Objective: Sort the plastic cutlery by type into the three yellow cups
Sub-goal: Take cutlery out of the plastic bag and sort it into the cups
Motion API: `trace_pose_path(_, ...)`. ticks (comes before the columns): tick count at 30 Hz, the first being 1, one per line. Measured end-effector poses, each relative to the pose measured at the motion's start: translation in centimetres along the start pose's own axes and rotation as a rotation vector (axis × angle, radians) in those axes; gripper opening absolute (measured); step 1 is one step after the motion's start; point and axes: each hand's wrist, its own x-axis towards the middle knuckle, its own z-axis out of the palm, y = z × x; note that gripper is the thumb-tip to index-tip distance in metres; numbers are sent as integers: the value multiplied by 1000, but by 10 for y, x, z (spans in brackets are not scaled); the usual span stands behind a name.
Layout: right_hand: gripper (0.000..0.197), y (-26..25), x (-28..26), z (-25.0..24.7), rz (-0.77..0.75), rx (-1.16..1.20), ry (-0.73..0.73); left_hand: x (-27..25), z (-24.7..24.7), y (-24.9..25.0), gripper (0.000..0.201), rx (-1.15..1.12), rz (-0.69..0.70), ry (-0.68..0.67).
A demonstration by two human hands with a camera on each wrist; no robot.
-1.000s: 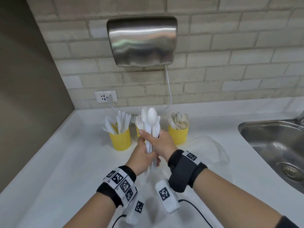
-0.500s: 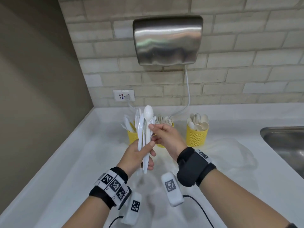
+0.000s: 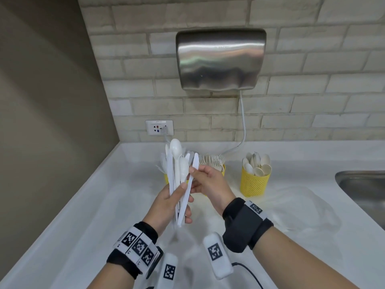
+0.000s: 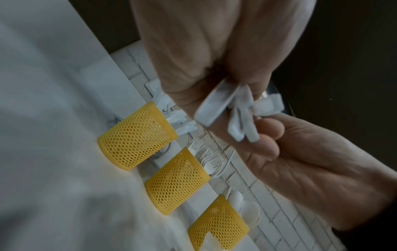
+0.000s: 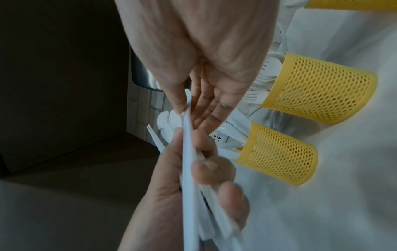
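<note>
A white countertop (image 3: 87,222) fills the lower frame of the head view, backed by a pale brick wall (image 3: 312,105) with a steel hand dryer (image 3: 220,59) at upper centre, a wall socket (image 3: 159,127) below it, and a steel sink (image 3: 366,186) at the right edge. Three yellow mesh cups stand in a row: the spoon cup (image 3: 255,180) at centre right, the fork cup (image 4: 177,181), the knife cup (image 4: 137,137). At centre, the left hand (image 3: 166,205) curls its fingers round a bundle of white cutlery (image 3: 176,174), long axes near upright, spoon bowls upward. The right hand (image 3: 210,186) pinches a white serrated knife (image 3: 189,184), blade tip up, leaning right.
</note>
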Motion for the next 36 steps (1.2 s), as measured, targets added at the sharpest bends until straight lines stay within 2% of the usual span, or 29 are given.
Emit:
trace_pose_path(6,27,7,3,-5,49,32,-106,2,-2,-4,35,0,-24,-1)
trace_pose_path(9,19,7,6,-4,82,-11,-81,3,-4,-3,32,26,-15,5)
trace_pose_path(11,20,5,11,0,72,-96,-34,7,-9,-3,29,32,-6,23)
trace_pose_path(15,19,-14,31,6,-75,-275,135,20,-28,-3,21,134,56,186)
trace_pose_path(19,13,-34,57,15,-253,-292,299,26,-50,-5,17,317,145,361)
trace_pose_path(22,11,-25,78,24,-316,-434,310,27,-57,-7,13,167,85,367)
trace_pose_path(24,12,-14,87,28,-301,-591,255,26,-55,-7,10,125,64,357)
trace_pose_path(28,27,9,93,28,-122,-1048,90,25,-51,-12,7,161,63,323)
trace_pose_path(29,28,11,92,27,-65,-1103,57,25,-50,-13,7,184,63,322)
trace_pose_path(32,34,15,89,22,38,-1089,-21,26,-46,-16,10,258,74,338)
trace_pose_path(33,26,15,88,22,62,-1059,-29,27,-45,-17,10,275,80,349)
trace_pose_path(34,16,15,86,21,33,-1031,-13,28,-44,-17,11,292,86,362)
trace_pose_path(36,32,13,77,23,-54,-908,113,29,-42,-19,12,328,100,393)
